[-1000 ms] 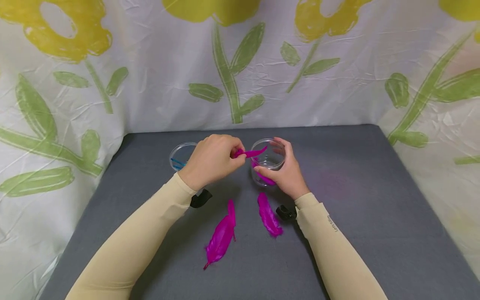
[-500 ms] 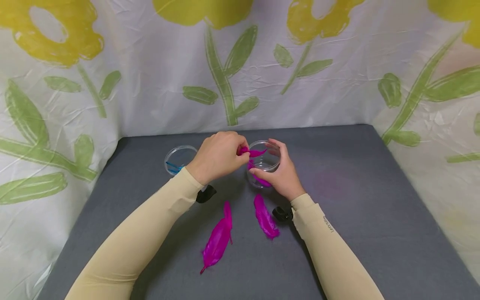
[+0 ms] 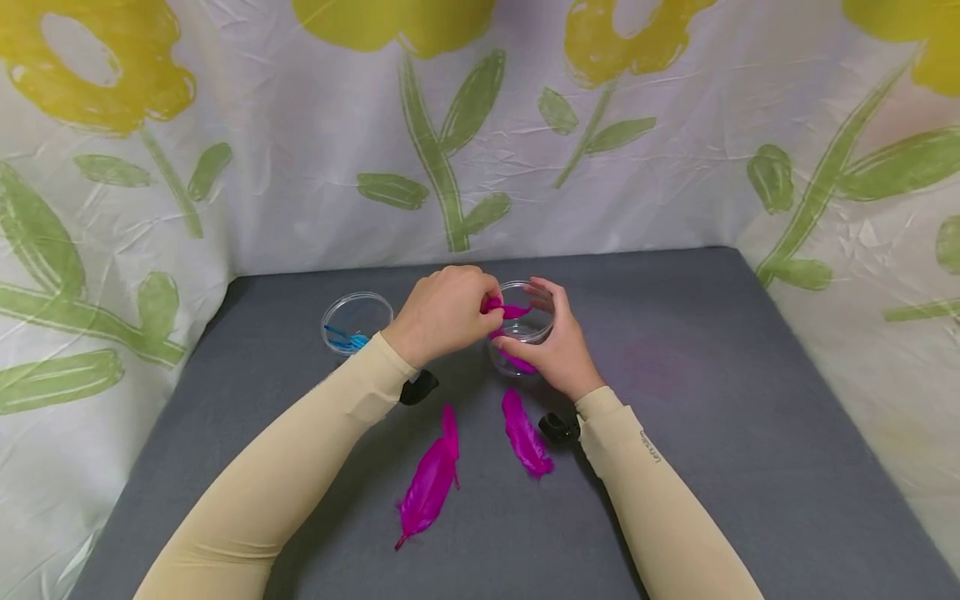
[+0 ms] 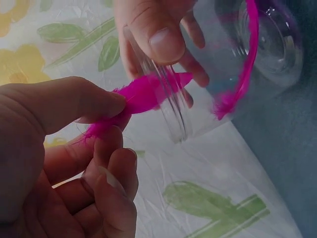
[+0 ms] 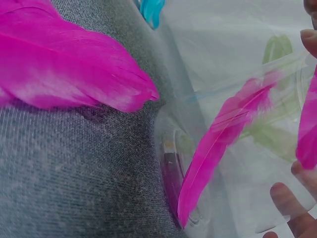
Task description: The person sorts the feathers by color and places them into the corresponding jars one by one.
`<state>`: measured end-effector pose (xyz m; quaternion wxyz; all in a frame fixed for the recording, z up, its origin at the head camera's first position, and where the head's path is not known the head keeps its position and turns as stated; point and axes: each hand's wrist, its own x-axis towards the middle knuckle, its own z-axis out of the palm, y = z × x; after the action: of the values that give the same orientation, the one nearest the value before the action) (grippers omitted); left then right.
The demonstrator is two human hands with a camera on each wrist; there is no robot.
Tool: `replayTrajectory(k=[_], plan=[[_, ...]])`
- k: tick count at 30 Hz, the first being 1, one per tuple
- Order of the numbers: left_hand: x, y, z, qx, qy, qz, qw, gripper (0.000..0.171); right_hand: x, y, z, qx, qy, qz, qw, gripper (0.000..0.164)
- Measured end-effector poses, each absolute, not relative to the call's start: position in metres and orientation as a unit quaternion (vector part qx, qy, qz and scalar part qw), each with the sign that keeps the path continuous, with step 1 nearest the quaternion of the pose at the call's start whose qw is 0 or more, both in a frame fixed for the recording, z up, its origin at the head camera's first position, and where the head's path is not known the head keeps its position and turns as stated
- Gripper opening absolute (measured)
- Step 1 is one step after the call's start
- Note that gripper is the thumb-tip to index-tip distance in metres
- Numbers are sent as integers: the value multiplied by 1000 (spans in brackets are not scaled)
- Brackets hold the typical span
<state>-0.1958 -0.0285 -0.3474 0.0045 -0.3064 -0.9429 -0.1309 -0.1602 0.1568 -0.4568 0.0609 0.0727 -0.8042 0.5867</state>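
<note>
My left hand (image 3: 446, 312) pinches a magenta feather (image 4: 148, 94) between thumb and forefinger. In the left wrist view the feather's tip reaches past the rim into the mouth of a clear plastic jar (image 3: 525, 329). My right hand (image 3: 562, 354) grips that jar, thumb on the near side and fingers round the far side. Inside the jar a second magenta feather (image 5: 213, 144) leans against the wall. Nearer on the table lie a large magenta feather (image 3: 426, 496), a slim one (image 3: 450, 433) touching it, and a separate one (image 3: 527, 433) below the jar.
Left of my left hand stands another clear round container (image 3: 357, 297) holding blue pieces (image 3: 348, 340), partly behind the hand and sleeve. A grey cloth (image 3: 712, 450) covers the table. Behind it hangs a white curtain (image 3: 315, 200) printed with yellow flowers.
The feather in my left hand has moved from beside the jar's rim to over and into its mouth. My right hand keeps its grip on the jar. The view has shifted slightly.
</note>
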Motion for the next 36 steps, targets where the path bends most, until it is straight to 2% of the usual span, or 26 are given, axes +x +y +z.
replayTrajectory(k=[4,12,20,30,36], plan=[[-196,-28,-349,-310,-941,-133,10,7,-154,154,-442,73,-808,582,57,93],[-196,-32,-355,-299,-945,-134,1,10,-156,150,-442,77,-808,582,56,93],[-195,-34,-356,-303,-942,-143,21,15,-155,153,-443,69,-807,583,60,94],[-191,-37,-350,-293,-934,-194,59,25,-168,160,-475,56,-806,586,57,97],[-190,-39,-352,-288,-936,-195,53,26,-172,161,-482,63,-810,579,73,97]])
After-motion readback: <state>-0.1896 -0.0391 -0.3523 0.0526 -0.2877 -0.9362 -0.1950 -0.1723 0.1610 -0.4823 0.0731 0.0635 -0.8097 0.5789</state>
